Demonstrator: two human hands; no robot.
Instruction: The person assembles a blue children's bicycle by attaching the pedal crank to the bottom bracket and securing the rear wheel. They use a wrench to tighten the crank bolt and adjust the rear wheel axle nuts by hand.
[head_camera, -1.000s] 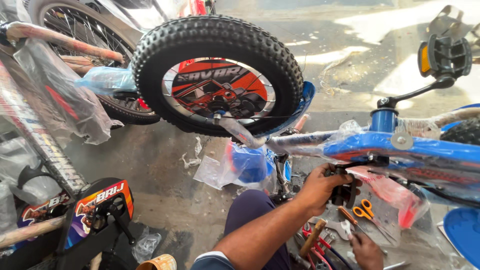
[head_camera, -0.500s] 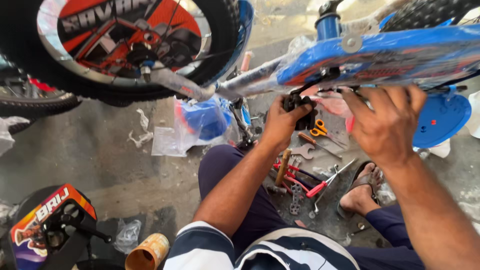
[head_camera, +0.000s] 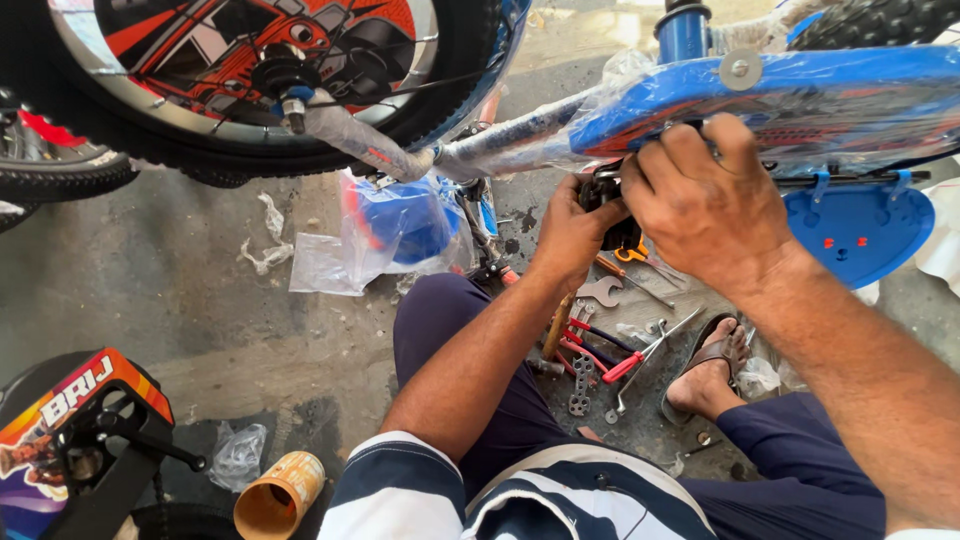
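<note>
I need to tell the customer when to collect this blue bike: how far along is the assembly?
Done: a wheel sits in its fork. In hand: the left hand and right hand both work a black part under the frame. Left: the frame is still in plastic wrap, a blue cover lies loose, and tools are spread on the floor.

The right hand covers most of the black part under the blue frame; its kind cannot be told. The left hand hides its lower side. The wheel is cut off by the top edge. Small tools on the floor are partly hidden behind the left forearm.
</note>
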